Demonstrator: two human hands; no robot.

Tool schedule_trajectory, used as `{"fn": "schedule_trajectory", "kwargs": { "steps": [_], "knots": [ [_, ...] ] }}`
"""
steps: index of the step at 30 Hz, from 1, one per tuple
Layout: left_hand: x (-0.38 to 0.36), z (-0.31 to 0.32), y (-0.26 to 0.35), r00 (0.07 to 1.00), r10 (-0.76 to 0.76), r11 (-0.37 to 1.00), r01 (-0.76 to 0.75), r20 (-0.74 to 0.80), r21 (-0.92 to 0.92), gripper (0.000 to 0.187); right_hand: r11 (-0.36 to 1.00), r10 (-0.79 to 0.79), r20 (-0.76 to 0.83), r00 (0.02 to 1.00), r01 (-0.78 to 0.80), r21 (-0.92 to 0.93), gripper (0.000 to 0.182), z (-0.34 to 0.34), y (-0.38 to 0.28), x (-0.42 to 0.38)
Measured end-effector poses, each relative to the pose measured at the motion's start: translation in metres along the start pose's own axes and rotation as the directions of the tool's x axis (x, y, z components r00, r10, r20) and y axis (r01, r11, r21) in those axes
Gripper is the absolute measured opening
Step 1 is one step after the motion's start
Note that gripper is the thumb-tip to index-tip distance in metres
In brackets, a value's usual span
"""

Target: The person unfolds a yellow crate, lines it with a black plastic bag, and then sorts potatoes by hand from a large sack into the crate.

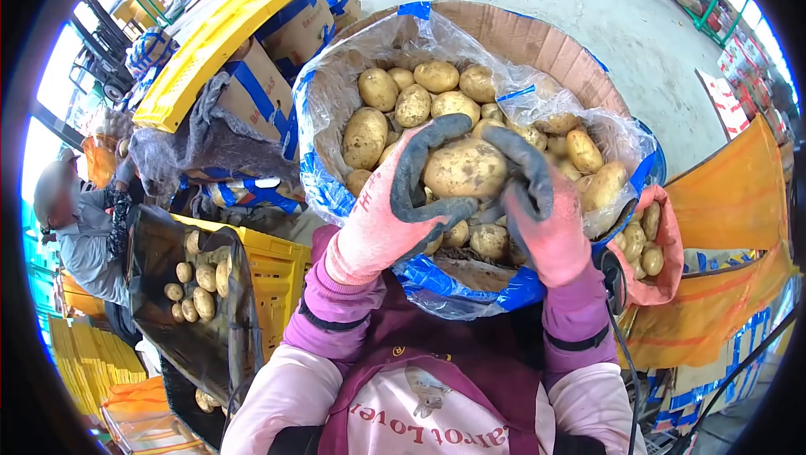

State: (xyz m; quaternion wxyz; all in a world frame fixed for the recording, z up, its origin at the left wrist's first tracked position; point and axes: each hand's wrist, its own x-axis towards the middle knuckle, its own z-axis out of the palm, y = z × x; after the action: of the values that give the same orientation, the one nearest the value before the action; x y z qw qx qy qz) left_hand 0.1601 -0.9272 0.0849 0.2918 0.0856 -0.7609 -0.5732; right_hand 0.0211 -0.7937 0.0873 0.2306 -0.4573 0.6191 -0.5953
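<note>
A big oval, pale-tan potato [464,168], smooth-skinned with brown soil smudges, is gripped between half-curled hands, the pink-and-grey gloved left hand [388,197] cupping one end, the matching right hand [547,207] the other, inside the rim of the plastic-lined cardboard bin [550,33]

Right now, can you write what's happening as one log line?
left hand: gloved, gripping potato | right hand: gloved, on same potato | potato: dirt-marked, above more potatoes in lined carton
</note>
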Motion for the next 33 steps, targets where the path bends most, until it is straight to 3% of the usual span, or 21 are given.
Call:
{"fn": "schedule_trajectory", "kwargs": {
  "steps": [1,5,7,8,9,10,12,14,16,18,19,21,22,24,25,28,29,31,33],
  "knots": [
    [-0.001,0.003,0.001,0.998,-0.051,0.986,0.047,-0.022,-0.161,0.069,1.000,0.000,-0.002,1.000,0.000,0.003,0.048,-0.002,-0.001,0.000],
    [-0.002,0.003,0.002,1.000,-0.021,0.999,0.021,-0.004,-0.046,0.071,0.998,-0.045,-0.016,0.999,0.046,0.052,0.048,-0.013,0.019,0.005],
    [0.001,0.001,0.000,0.968,0.246,0.909,-0.209,-0.059,0.361,0.069,0.991,-0.079,-0.009,0.997,0.079,0.111,0.047,-0.013,0.019,0.004],
    [0.001,0.000,-0.002,0.967,0.246,0.908,-0.208,-0.060,0.363,0.069,0.921,0.085,0.074,0.994,-0.106,0.375,0.047,-0.011,0.007,0.002],
    [0.000,0.001,-0.004,0.972,0.230,0.938,-0.208,-0.052,0.276,0.068,0.753,0.217,0.196,0.956,-0.292,0.590,0.047,-0.010,0.001,0.001],
    [0.000,0.002,-0.005,0.975,0.216,0.961,-0.205,-0.042,0.186,0.066,0.752,0.217,0.197,0.956,-0.292,0.590,0.047,-0.009,0.001,0.002],
    [0.000,0.001,0.003,0.982,0.184,0.967,-0.175,-0.033,0.186,0.057,0.792,0.189,0.221,0.957,-0.282,0.542,0.052,-0.010,0.002,0.004],
    [-0.001,-0.004,0.008,0.996,-0.082,0.994,0.079,-0.038,-0.076,0.043,0.826,0.151,0.203,0.967,-0.236,0.511,0.054,-0.008,-0.001,0.002],
    [0.001,0.002,0.003,0.997,-0.008,0.999,0.004,-0.082,-0.047,0.039,0.856,0.111,0.186,0.976,-0.189,0.480,0.056,-0.005,-0.003,0.001],
    [0.001,0.006,-0.006,0.981,0.076,0.964,-0.118,-0.177,-0.240,0.049,0.785,0.190,0.156,0.969,-0.245,0.568,0.060,-0.003,-0.004,0.001],
    [0.001,0.005,-0.006,0.981,0.076,0.963,-0.118,-0.177,-0.240,0.049,0.786,0.190,0.156,0.969,-0.246,0.568,0.060,-0.003,-0.002,0.002],
    [0.002,0.004,-0.004,0.980,0.132,0.975,-0.102,-0.145,0.198,0.052,0.917,0.098,0.107,0.989,-0.131,0.377,0.064,-0.005,0.006,0.005],
    [0.002,0.005,0.000,0.980,0.133,0.975,-0.103,-0.146,0.197,0.052,0.917,0.098,0.108,0.989,-0.131,0.376,0.064,-0.005,0.009,0.005],
    [0.001,0.007,0.010,0.989,-0.127,0.990,0.123,-0.071,-0.062,0.051,0.980,-0.105,-0.013,0.994,0.106,0.166,0.066,-0.005,0.014,0.006],
    [-0.002,0.009,0.013,0.969,-0.233,0.941,0.203,-0.083,-0.272,0.052,0.981,-0.103,-0.011,0.995,0.104,0.166,0.066,-0.004,0.013,0.005],
    [0.001,-0.002,0.010,0.956,-0.291,0.882,0.252,-0.040,-0.397,0.050,0.961,-0.027,0.002,1.000,0.026,0.274,0.067,-0.002,0.011,0.004],
    [0.000,-0.003,0.002,0.945,-0.298,0.946,0.274,-0.133,-0.173,0.045,0.977,-0.082,-0.019,0.996,0.084,0.196,0.067,-0.002,0.015,0.005],
    [0.001,0.000,0.005,0.964,-0.231,0.970,0.217,-0.134,-0.113,0.044,0.983,-0.139,-0.036,0.990,0.142,0.115,0.067,-0.002,0.016,0.004],
    [0.002,0.004,0.009,0.988,-0.094,0.995,0.096,-0.123,0.008,0.042,0.889,0.047,0.030,0.998,-0.056,0.454,0.055,-0.002,0.007,-0.001]
  ]
}}
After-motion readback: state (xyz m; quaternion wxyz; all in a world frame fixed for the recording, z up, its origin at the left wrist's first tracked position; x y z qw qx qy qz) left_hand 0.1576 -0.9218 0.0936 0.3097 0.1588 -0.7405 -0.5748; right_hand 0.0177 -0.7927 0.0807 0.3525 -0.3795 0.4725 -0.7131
